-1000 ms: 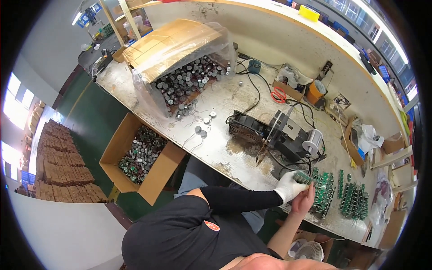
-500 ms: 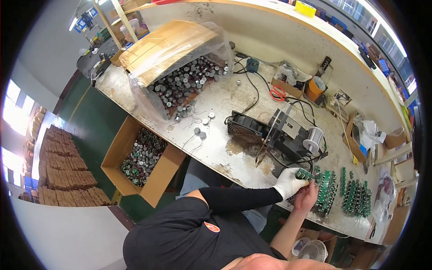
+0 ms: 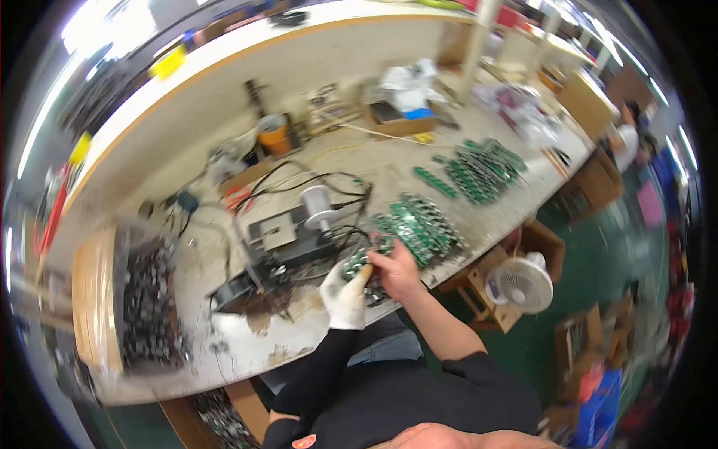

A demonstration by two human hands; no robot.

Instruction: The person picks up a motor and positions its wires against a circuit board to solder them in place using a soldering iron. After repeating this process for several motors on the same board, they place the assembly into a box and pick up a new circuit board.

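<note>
Near the frame's middle, gloved left hand (image 3: 345,293) and bare right hand (image 3: 394,271) together clamp a green board (image 3: 359,263), lifted off the surface (image 3: 389,168) beside the board rows (image 3: 420,228) for handling.

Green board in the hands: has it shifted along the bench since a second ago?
No. The green board, held by both hands, still sits beside the grey machine, near the green board stacks; only the camera swung.

Bright daylight, motion blur, fisheye-bent edges
</note>
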